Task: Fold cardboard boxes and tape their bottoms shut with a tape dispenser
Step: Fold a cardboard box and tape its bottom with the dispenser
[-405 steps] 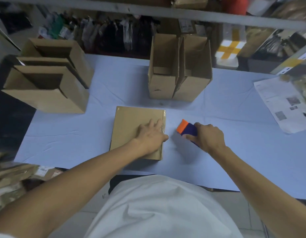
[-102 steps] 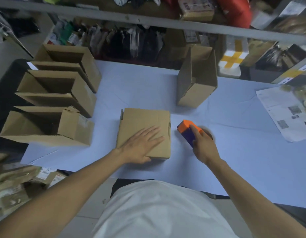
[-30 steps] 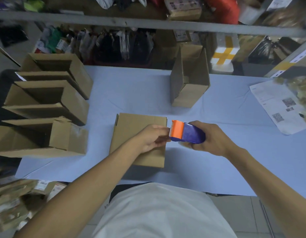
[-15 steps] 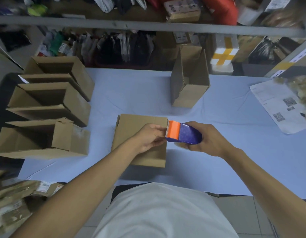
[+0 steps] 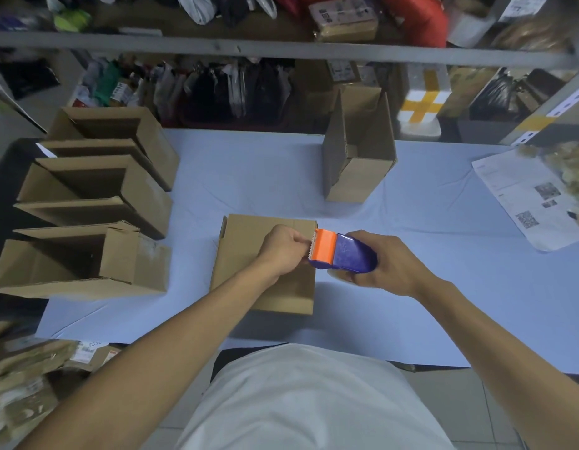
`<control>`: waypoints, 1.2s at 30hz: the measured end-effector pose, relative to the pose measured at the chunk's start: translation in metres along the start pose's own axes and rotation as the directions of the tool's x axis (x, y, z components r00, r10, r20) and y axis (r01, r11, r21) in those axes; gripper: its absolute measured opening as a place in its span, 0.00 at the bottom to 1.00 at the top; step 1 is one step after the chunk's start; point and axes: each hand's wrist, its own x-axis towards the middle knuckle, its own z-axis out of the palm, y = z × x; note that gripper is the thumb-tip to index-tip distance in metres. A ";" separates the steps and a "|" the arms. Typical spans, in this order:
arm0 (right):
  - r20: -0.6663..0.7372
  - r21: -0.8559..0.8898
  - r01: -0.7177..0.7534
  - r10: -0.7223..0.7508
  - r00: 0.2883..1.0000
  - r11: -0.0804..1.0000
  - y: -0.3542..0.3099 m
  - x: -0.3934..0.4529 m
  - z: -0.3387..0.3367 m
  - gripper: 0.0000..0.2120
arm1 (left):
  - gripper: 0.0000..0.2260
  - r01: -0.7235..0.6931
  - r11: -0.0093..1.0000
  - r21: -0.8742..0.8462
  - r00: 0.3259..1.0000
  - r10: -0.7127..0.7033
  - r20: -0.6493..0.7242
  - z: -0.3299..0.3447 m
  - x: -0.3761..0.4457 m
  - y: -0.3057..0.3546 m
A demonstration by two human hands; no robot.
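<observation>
Finished boxes (image 5: 86,203): three are lying open-mouthed in a row, well to the left of my left hand.
Box in hand (image 5: 249,287): it is sitting bottom-up on the table (image 5: 444,303), directly under my left hand; I am judging its seam untaped, though glare could be hiding tape.
Left hand (image 5: 281,251): I am curling the fingers and pinching at the serrated edge of the dispenser; the tape end itself is too fine to make out.
Tape dispenser (image 5: 341,253): I am holding it above the right edge of the box, between my hands, orange blade end facing my left hand.
Right hand (image 5: 384,264): I am wrapping it around the blue body and the roll beneath.
Unfolded box (image 5: 359,157): one is standing upright beyond my right hand, well apart.
Paper sheet (image 5: 528,203): it is lying far to the right of my right hand.
Technique: I am judging that the free end needs drawing out first, then anchoring on the near side wall, then running along the centre seam with steady downward pressure.
</observation>
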 end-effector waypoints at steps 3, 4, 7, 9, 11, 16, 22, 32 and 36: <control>-0.013 -0.004 0.006 -0.006 1.000 1.000 -0.001 0.002 0.003 0.30 | 0.07 -0.046 0.983 0.180 0.993 0.065 -0.099 0.000 0.001 0.002; -0.003 -0.020 0.013 -0.013 1.000 1.000 -0.001 0.003 0.003 0.30 | 0.07 -0.053 0.975 0.216 0.991 0.079 -0.110 -0.001 0.001 0.002; 0.051 -0.093 0.049 -0.044 0.998 0.995 0.004 0.003 -0.001 0.30 | 0.07 -0.063 0.968 0.244 0.992 0.088 -0.091 -0.001 0.000 0.000; 0.081 -0.119 0.060 -0.051 0.995 0.991 0.007 0.001 -0.004 0.32 | 0.08 -0.034 0.989 0.146 0.996 0.045 -0.074 0.000 -0.002 -0.002; 0.096 -0.120 0.061 -0.049 0.994 0.991 0.009 -0.001 -0.004 0.33 | 0.09 0.010 0.999 0.032 0.998 -0.008 -0.055 0.000 -0.002 -0.006; 0.066 -0.066 0.065 -0.061 0.996 0.996 0.005 -0.009 0.004 0.29 | 0.07 0.042 0.999 0.002 0.998 -0.042 -0.043 -0.001 0.001 -0.012; 0.008 -0.089 -0.016 0.017 1.000 0.996 0.006 -0.010 0.007 0.26 | 0.11 -0.013 0.995 0.098 0.999 0.016 -0.035 -0.003 -0.002 -0.015; 0.096 -0.150 0.012 0.003 0.995 0.989 0.015 -0.007 0.005 0.30 | 0.10 0.013 1.000 -0.022 1.000 -0.014 -0.023 -0.013 0.003 -0.017; 0.087 -0.168 0.005 0.010 0.996 0.986 0.020 -0.007 0.008 0.30 | 0.09 0.024 1.000 -0.006 0.999 -0.025 -0.040 -0.008 0.002 -0.024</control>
